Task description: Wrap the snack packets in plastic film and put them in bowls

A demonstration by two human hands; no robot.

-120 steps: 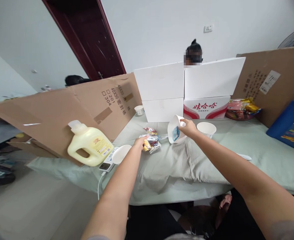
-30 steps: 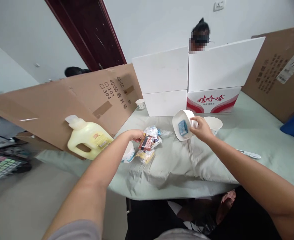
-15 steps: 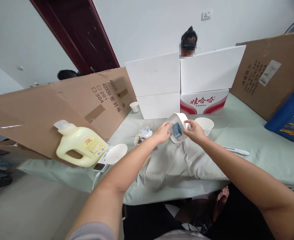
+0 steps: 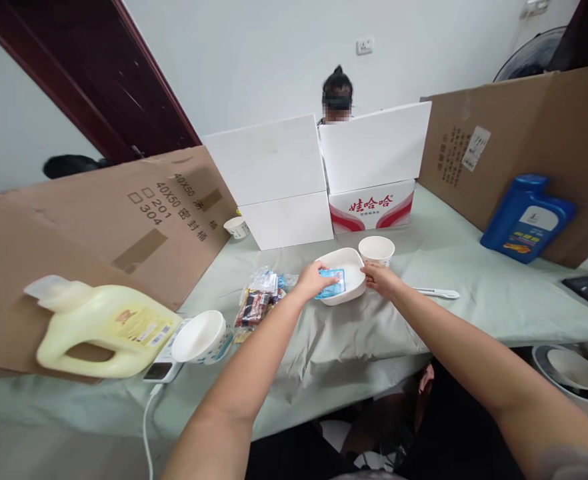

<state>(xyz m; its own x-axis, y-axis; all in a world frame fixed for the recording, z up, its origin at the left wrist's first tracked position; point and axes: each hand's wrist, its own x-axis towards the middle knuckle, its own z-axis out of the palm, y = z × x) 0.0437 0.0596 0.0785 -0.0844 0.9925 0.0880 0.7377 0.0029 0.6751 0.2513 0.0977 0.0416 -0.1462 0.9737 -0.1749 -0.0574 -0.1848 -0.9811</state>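
Hands (image 4: 314, 280) hold bowl (image 4: 350, 267) near "娃哈哈" carton (image 4: 371, 204).

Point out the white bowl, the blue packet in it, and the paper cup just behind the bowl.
white bowl (image 4: 354, 270): head view, bare inner wall at right.
blue packet (image 4: 333, 283): head view, its middle.
paper cup (image 4: 377, 251): head view, inside near the rim.

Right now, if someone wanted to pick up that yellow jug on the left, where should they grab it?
Probably by the loop handle of the yellow jug, coming from the near side: the jug lies tipped against the cardboard, handle facing the viewer.
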